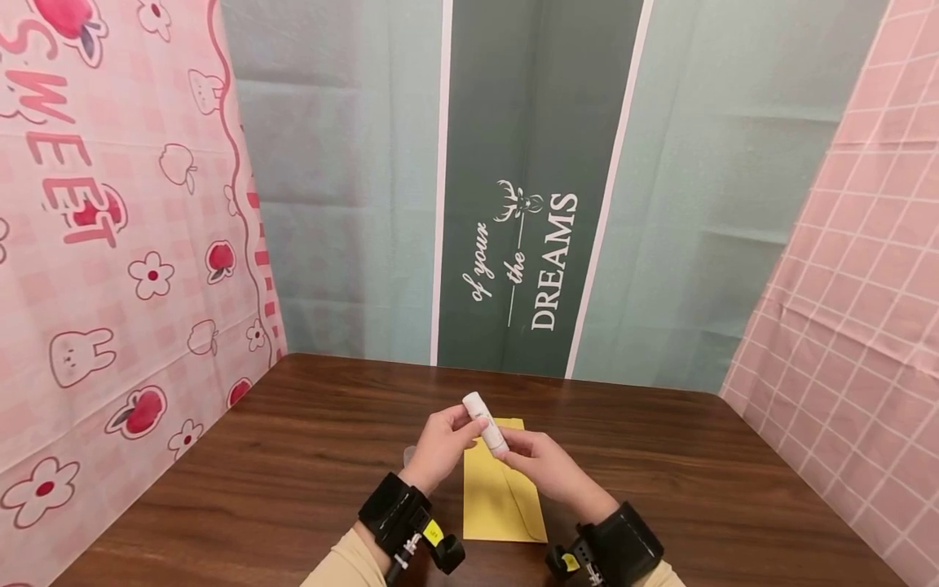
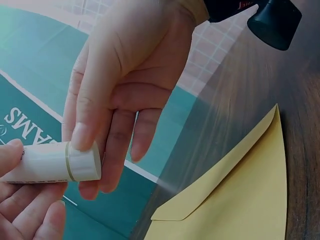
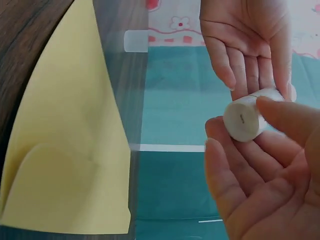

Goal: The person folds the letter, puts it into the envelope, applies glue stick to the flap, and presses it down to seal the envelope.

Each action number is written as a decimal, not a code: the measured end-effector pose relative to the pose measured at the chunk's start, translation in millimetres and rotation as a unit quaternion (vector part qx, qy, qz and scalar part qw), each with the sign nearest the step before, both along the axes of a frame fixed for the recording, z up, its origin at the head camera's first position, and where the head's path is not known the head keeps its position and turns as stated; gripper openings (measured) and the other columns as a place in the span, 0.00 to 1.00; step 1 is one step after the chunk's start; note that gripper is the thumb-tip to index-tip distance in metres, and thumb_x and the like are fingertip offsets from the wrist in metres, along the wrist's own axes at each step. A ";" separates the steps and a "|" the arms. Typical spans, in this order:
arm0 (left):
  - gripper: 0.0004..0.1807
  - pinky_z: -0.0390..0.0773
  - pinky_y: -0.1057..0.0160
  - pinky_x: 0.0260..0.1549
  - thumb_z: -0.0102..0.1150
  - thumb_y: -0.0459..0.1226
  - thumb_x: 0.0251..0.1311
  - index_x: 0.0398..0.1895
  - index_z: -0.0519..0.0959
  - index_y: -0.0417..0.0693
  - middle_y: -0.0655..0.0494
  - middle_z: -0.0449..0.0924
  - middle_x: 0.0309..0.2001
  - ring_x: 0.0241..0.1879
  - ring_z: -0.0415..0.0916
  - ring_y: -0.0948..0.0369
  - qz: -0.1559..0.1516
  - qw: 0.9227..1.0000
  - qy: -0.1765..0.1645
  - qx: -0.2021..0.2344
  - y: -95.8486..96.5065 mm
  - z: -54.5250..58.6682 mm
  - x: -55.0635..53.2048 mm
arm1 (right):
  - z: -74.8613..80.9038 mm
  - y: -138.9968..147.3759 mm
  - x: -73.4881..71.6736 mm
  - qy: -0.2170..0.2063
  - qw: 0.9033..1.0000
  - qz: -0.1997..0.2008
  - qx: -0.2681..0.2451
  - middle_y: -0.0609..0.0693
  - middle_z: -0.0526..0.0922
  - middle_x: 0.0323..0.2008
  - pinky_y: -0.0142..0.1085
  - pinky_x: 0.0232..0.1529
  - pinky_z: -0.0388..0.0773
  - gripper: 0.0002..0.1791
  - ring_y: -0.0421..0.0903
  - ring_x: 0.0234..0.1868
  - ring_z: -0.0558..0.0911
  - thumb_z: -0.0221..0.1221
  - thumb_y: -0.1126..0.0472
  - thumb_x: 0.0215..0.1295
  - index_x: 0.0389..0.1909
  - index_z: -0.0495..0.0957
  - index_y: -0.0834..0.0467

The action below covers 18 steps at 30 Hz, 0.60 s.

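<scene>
A white glue stick (image 1: 491,434) is held at a slant between both hands, above a yellow envelope (image 1: 495,501). My left hand (image 1: 438,444) grips its upper body, thumb across the printed side. Lower down, my right hand (image 1: 548,466) pinches the end beyond a thin ring, thumb on one side and fingers beneath, as the left wrist view shows. The round base of the glue stick (image 3: 241,123) faces the camera in the right wrist view. On the table left of the envelope, a translucent cap (image 3: 135,41) shows, partly behind my left hand in the head view.
The dark wood table (image 1: 293,481) is backed by a green and grey cloth (image 1: 506,342) with white lettering. Pink printed cloth (image 1: 110,285) hangs on the left, a pink grid cloth (image 1: 851,326) on the right. Black camera bands (image 1: 627,542) sit on both wrists.
</scene>
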<state>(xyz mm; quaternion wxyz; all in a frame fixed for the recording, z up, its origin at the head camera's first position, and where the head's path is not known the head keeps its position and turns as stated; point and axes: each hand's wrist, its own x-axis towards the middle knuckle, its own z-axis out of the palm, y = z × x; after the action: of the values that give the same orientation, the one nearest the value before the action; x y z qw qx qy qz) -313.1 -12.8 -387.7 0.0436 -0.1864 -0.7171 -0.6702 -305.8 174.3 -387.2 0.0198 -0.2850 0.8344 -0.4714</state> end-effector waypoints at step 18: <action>0.16 0.77 0.54 0.42 0.56 0.38 0.63 0.47 0.77 0.34 0.45 0.81 0.44 0.44 0.77 0.56 -0.013 1.000 0.000 -0.007 0.2 1.2 4.1 | -0.6 -2.9 1.3 0.008 1.000 -0.019 0.005 0.59 0.79 0.49 0.42 0.44 0.77 0.21 0.52 0.48 0.78 0.57 0.60 0.65 0.55 0.73 0.67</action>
<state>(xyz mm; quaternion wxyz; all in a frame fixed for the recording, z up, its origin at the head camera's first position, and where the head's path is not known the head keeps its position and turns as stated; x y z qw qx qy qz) -309.0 -12.6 -386.6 0.0337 -0.1962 -0.7189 -0.6659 -304.6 171.4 -387.8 0.0054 -0.2726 0.8423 -0.4650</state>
